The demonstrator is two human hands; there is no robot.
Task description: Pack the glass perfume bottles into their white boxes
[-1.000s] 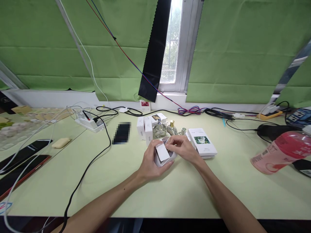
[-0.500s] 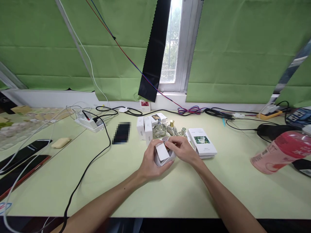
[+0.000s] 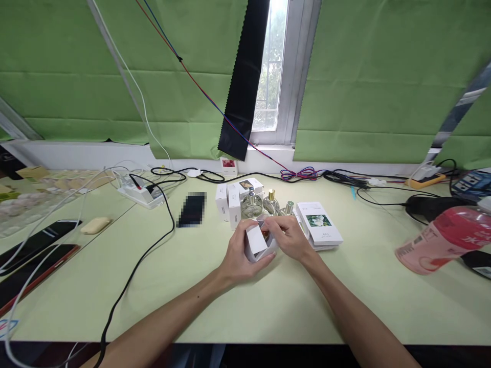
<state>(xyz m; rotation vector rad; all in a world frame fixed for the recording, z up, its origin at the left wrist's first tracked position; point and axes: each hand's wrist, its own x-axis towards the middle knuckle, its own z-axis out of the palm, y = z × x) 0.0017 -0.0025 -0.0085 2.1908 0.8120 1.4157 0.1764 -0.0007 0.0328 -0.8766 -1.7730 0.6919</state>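
Left grip [image 3: 238, 255] around small box [image 3: 256, 242], open end up.

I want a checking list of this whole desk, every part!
Surface: pale green table, several things on it.
Job's things: small white box, flap open, something brownish at its mouth; glass bottles and white boxes stand behind it.
Clutter: flower-print boxes, pink bottle lying down, phones, blurred dark item.
Hands: left hand holds the small white box; right hand has its fingers at the opening.
Cables: black cable crosses the table from the power strip; more by the window.
Surroundings: green curtains, window.
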